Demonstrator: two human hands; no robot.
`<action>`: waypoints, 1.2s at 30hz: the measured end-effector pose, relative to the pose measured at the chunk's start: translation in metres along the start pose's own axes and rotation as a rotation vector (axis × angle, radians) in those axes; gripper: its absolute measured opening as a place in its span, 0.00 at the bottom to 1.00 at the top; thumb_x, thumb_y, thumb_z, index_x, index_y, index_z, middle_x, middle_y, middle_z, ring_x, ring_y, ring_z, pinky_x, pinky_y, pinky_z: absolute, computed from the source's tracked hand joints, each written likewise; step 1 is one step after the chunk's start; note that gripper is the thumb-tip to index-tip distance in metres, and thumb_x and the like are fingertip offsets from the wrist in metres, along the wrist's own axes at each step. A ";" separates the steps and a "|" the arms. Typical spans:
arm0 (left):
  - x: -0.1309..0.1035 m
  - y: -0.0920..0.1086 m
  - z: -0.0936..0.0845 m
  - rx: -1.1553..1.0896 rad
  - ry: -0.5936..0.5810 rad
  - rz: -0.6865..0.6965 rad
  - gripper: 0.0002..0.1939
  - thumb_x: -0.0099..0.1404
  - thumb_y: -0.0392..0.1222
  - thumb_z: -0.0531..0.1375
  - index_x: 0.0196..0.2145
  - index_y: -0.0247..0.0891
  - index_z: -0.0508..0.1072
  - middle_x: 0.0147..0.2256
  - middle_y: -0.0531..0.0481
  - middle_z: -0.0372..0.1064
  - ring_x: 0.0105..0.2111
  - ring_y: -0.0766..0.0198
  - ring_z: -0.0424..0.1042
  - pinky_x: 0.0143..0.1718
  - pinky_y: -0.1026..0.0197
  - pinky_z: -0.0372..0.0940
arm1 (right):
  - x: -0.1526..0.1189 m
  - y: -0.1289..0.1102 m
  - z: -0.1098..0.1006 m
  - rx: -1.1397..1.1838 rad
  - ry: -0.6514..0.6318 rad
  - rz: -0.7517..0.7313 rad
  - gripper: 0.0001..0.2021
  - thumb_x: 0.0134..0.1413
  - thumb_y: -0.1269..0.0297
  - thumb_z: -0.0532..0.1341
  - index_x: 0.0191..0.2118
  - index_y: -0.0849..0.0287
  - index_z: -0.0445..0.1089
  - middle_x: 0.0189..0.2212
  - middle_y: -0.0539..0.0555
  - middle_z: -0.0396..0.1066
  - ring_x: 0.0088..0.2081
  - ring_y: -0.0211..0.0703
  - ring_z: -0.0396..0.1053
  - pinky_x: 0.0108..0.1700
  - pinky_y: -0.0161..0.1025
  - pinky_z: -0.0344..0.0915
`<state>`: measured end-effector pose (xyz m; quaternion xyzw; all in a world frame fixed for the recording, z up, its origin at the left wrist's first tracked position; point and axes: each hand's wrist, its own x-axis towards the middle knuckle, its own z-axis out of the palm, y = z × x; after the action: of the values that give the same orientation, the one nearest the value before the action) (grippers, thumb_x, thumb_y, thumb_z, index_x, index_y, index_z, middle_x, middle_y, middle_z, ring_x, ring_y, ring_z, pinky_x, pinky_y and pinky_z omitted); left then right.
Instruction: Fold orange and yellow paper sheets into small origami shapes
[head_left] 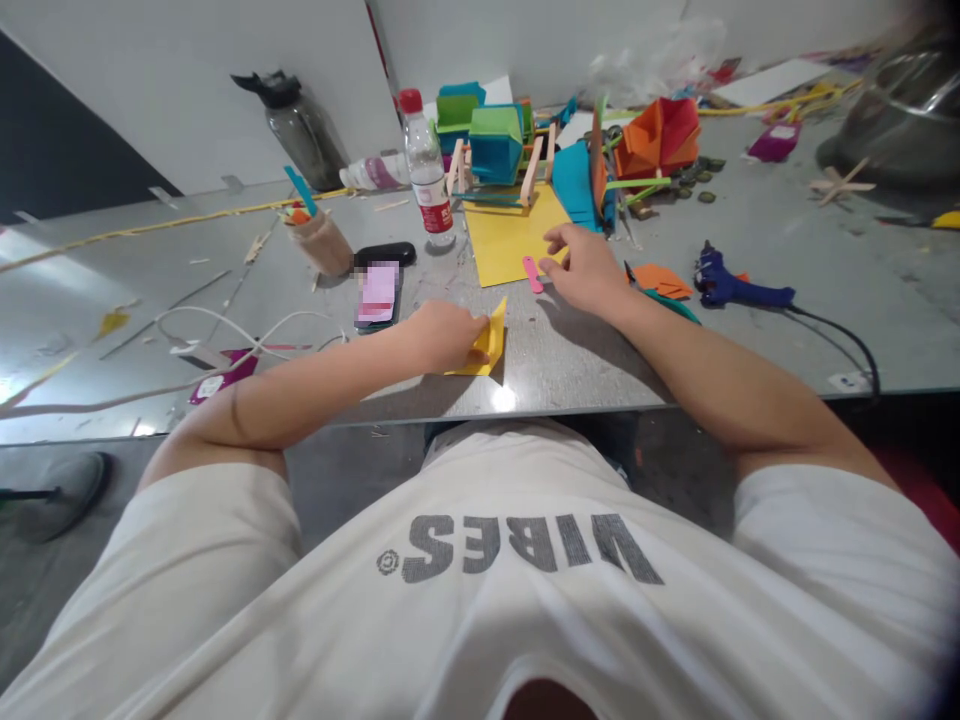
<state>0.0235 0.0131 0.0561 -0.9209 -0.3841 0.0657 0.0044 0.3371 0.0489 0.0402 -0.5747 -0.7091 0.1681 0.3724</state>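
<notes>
A small folded piece of yellow paper (pixel 491 345) is at the table's front edge, one flap standing up. My left hand (pixel 448 338) has its fingers closed on it, and the fingertips are partly hidden by the fold. Further right, my right hand (pixel 583 268) is over the table with curved fingers apart and nothing visible between them. Beside its thumb lies a small pink tool (pixel 532 274), close to the lower edge of a flat yellow sheet (pixel 502 240). Whether the thumb touches the tool is hard to tell.
A bottle with a red cap (pixel 431 190), a phone (pixel 377 292) and a cup of sticks (pixel 321 240) stand or lie at left. Behind are paper-and-stick models (pixel 496 145). Right are teal-handled scissors (pixel 671 304), orange paper (pixel 660 280) and a corded blue glue gun (pixel 739 287).
</notes>
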 end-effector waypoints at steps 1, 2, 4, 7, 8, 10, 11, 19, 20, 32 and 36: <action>0.001 0.004 -0.005 0.021 -0.032 0.008 0.25 0.77 0.67 0.73 0.51 0.41 0.90 0.33 0.40 0.81 0.41 0.35 0.86 0.52 0.39 0.75 | -0.003 -0.005 -0.001 0.018 -0.032 -0.007 0.19 0.77 0.43 0.72 0.55 0.54 0.85 0.54 0.66 0.88 0.50 0.64 0.83 0.64 0.62 0.78; 0.002 0.008 -0.009 0.033 -0.047 0.018 0.27 0.77 0.69 0.72 0.51 0.40 0.90 0.38 0.36 0.83 0.41 0.35 0.86 0.50 0.41 0.74 | -0.006 -0.010 -0.002 0.035 -0.085 -0.006 0.19 0.78 0.41 0.71 0.48 0.53 0.84 0.46 0.63 0.88 0.46 0.61 0.83 0.59 0.59 0.78; 0.004 0.017 -0.014 0.043 -0.029 0.040 0.29 0.78 0.70 0.72 0.53 0.40 0.91 0.47 0.32 0.85 0.44 0.36 0.86 0.48 0.42 0.73 | -0.015 -0.020 -0.004 0.062 -0.228 0.001 0.24 0.78 0.35 0.72 0.39 0.52 0.82 0.37 0.59 0.86 0.42 0.58 0.82 0.52 0.54 0.76; 0.004 0.027 -0.009 0.074 0.086 0.073 0.28 0.81 0.66 0.71 0.57 0.37 0.91 0.58 0.28 0.83 0.57 0.30 0.84 0.55 0.40 0.74 | -0.027 -0.031 -0.004 0.072 -0.388 -0.007 0.22 0.70 0.37 0.80 0.44 0.51 0.86 0.38 0.57 0.87 0.40 0.55 0.81 0.47 0.51 0.73; 0.004 0.030 -0.005 0.082 0.121 0.081 0.26 0.83 0.63 0.69 0.57 0.35 0.90 0.60 0.27 0.82 0.62 0.28 0.82 0.58 0.38 0.74 | -0.030 -0.033 -0.002 0.082 -0.407 -0.002 0.21 0.67 0.39 0.83 0.47 0.51 0.87 0.39 0.56 0.88 0.39 0.55 0.81 0.46 0.51 0.72; 0.002 0.033 0.005 0.050 0.155 0.086 0.24 0.87 0.56 0.65 0.60 0.32 0.89 0.63 0.24 0.80 0.64 0.28 0.81 0.62 0.36 0.74 | -0.032 -0.031 0.001 0.144 -0.428 0.040 0.20 0.64 0.44 0.85 0.50 0.50 0.86 0.37 0.54 0.86 0.36 0.53 0.80 0.45 0.52 0.73; 0.001 0.033 0.011 0.008 0.153 0.085 0.23 0.88 0.53 0.62 0.61 0.32 0.88 0.63 0.24 0.80 0.62 0.31 0.82 0.61 0.37 0.74 | -0.031 -0.028 0.003 0.192 -0.443 0.069 0.21 0.63 0.46 0.86 0.51 0.49 0.85 0.36 0.53 0.85 0.34 0.53 0.80 0.44 0.52 0.73; 0.004 0.020 0.034 -0.288 0.197 0.089 0.20 0.85 0.50 0.61 0.63 0.38 0.86 0.63 0.31 0.79 0.57 0.40 0.83 0.62 0.40 0.77 | -0.020 0.000 0.004 0.287 -0.454 0.138 0.24 0.56 0.45 0.91 0.46 0.47 0.83 0.34 0.53 0.80 0.35 0.55 0.76 0.44 0.55 0.76; 0.006 0.018 0.033 -0.302 0.195 0.076 0.20 0.85 0.50 0.61 0.63 0.39 0.86 0.63 0.32 0.79 0.58 0.40 0.83 0.62 0.40 0.77 | -0.019 0.000 0.003 0.228 -0.446 0.119 0.23 0.58 0.43 0.90 0.43 0.47 0.82 0.35 0.54 0.80 0.36 0.55 0.76 0.45 0.55 0.76; 0.013 0.010 0.034 -0.314 0.216 0.073 0.17 0.83 0.49 0.64 0.59 0.41 0.88 0.59 0.35 0.81 0.56 0.42 0.83 0.59 0.44 0.76 | -0.017 0.006 0.011 0.470 -0.400 0.261 0.25 0.67 0.44 0.85 0.56 0.46 0.76 0.39 0.54 0.85 0.35 0.54 0.81 0.42 0.54 0.80; 0.014 0.010 0.033 -0.285 0.215 0.076 0.18 0.84 0.50 0.63 0.59 0.40 0.88 0.59 0.35 0.81 0.56 0.42 0.83 0.58 0.44 0.75 | -0.018 0.002 0.010 0.491 -0.395 0.260 0.27 0.64 0.47 0.87 0.55 0.46 0.76 0.33 0.51 0.80 0.34 0.52 0.79 0.39 0.51 0.79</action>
<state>0.0361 0.0140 0.0208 -0.9278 -0.3518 -0.0880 -0.0876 0.3325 0.0343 0.0265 -0.5096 -0.6268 0.4878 0.3307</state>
